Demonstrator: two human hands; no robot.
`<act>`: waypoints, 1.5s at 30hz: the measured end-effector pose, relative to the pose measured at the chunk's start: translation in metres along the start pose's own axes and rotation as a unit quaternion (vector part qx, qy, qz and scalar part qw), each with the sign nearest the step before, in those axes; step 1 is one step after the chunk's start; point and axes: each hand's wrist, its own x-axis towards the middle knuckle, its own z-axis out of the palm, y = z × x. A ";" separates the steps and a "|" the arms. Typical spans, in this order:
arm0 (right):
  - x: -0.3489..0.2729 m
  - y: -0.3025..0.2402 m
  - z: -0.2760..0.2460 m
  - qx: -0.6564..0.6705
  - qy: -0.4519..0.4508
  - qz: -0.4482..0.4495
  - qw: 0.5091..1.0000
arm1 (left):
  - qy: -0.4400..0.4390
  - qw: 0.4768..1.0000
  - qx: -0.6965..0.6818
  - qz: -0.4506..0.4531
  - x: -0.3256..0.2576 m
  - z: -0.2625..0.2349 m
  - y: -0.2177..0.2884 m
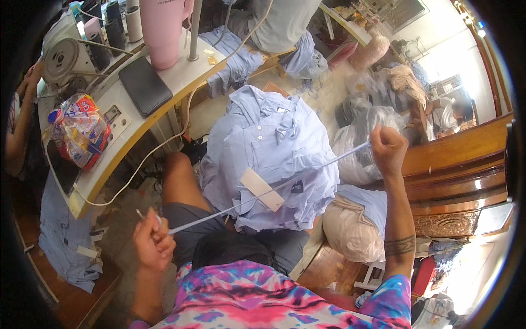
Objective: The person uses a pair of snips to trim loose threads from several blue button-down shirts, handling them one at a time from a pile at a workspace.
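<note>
Two fists pinching one thin pale-blue fabric strip (263, 192), stretched taut above the heap of light-blue shirts (268, 159) on the lap. Left hand (153, 241) low, right hand (388, 149) raised. Best kept under even tension, untwisted, clear of the white card tag (262, 189).

Shirts (274, 148), centre: soft matt cloth, creased
Strip (263, 194): thin matt fabric
Tumbler (161, 27), upper left: smooth plastic
Bench (466, 159), right: glossy carved wood
</note>
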 end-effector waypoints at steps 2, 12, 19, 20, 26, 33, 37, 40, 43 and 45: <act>-0.013 0.032 -0.004 -0.043 0.014 0.017 0.999 | 0.128 0.990 -0.030 0.053 0.015 -0.020 0.012; 0.004 0.071 -0.015 -0.081 0.021 0.064 0.994 | 0.054 0.994 0.082 0.048 0.009 -0.030 0.020; -0.039 0.012 0.011 -0.136 -0.242 0.025 0.960 | 0.138 0.808 0.561 0.117 0.013 -0.047 -0.003; -0.043 -0.006 0.012 -0.162 -0.238 -0.010 0.957 | 0.118 0.797 0.569 0.163 0.011 -0.035 -0.008; -0.027 -0.118 0.018 -0.006 -0.169 -0.156 0.973 | -0.122 0.792 0.514 0.307 0.044 0.087 -0.058; -0.031 -0.114 0.055 0.129 -0.271 -0.128 0.945 | -0.218 0.729 0.560 0.327 0.106 0.149 -0.108; -0.025 -0.115 0.051 0.173 -0.242 -0.098 0.950 | -0.233 0.807 0.495 0.221 0.102 0.153 -0.108; -0.015 -0.124 0.040 0.245 -0.244 -0.038 0.938 | -0.276 0.863 0.407 0.113 0.092 0.164 -0.098; 0.001 -0.136 0.028 0.276 -0.250 0.014 0.928 | -0.300 0.860 0.400 0.100 0.071 0.179 -0.080; 0.011 -0.145 0.024 0.256 -0.243 0.009 0.936 | -0.320 0.866 0.368 0.108 0.057 0.187 -0.077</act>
